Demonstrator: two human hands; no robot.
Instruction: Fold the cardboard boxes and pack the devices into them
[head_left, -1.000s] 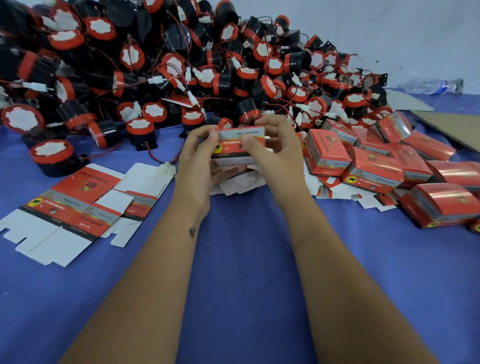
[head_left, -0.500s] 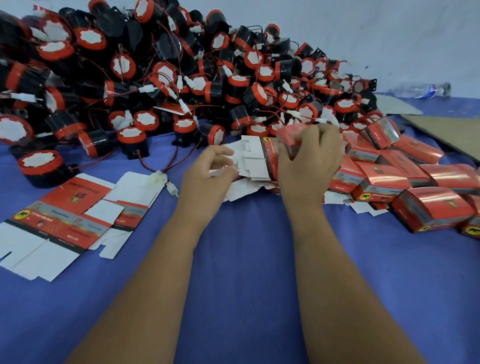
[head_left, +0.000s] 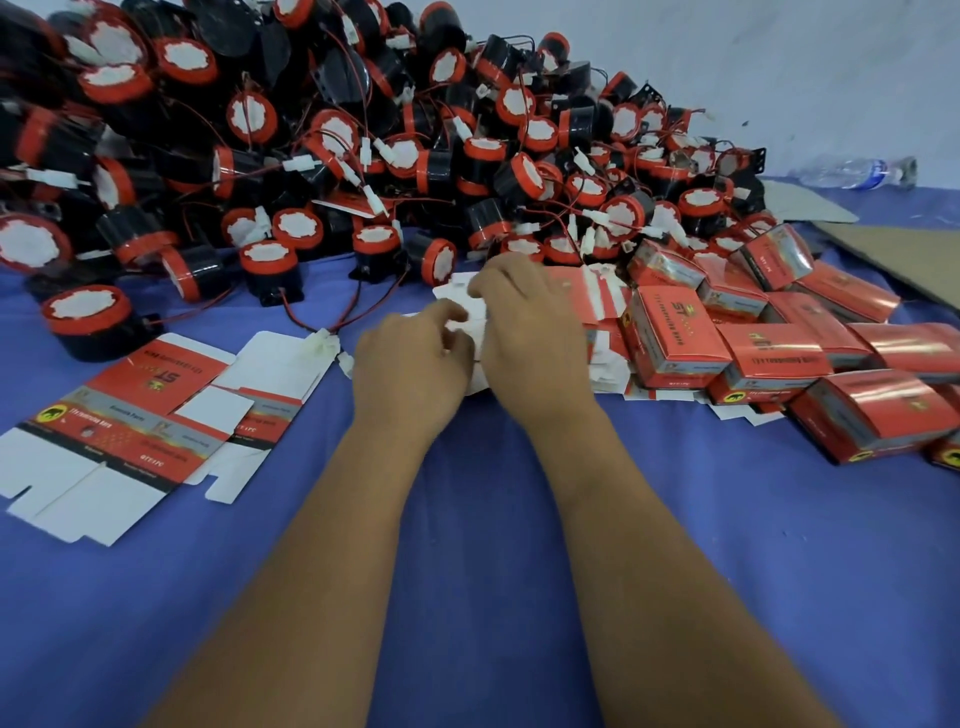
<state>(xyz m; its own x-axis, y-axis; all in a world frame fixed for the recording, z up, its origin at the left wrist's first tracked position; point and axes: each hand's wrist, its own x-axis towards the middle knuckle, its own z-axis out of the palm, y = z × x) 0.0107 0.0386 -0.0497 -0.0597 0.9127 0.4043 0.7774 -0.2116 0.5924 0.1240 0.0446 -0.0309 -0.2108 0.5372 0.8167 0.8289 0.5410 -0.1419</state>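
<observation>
My left hand (head_left: 410, 366) and my right hand (head_left: 532, 332) meet over a stack of flat red-and-white cardboard boxes (head_left: 602, 299) at the table's middle. The left fingers pinch a white flap at the stack's near left edge. The right hand lies palm down on top, fingers curled over the far white edge, hiding most of the top box. A big heap of black-and-red round devices (head_left: 363, 156) with red wires fills the back. Folded red boxes (head_left: 670, 338) are piled just right of my hands.
Two unfolded flat boxes (head_left: 130, 415) lie at the left on the blue cloth (head_left: 493, 545). A single device (head_left: 85, 322) sits beside them. A brown cardboard sheet (head_left: 904, 249) and a plastic bottle (head_left: 857, 171) lie at the far right by the wall.
A second ago both hands held a folded box. The right hand set it on the pile at the right. Both hands have come down onto the stack of flat boxes.
</observation>
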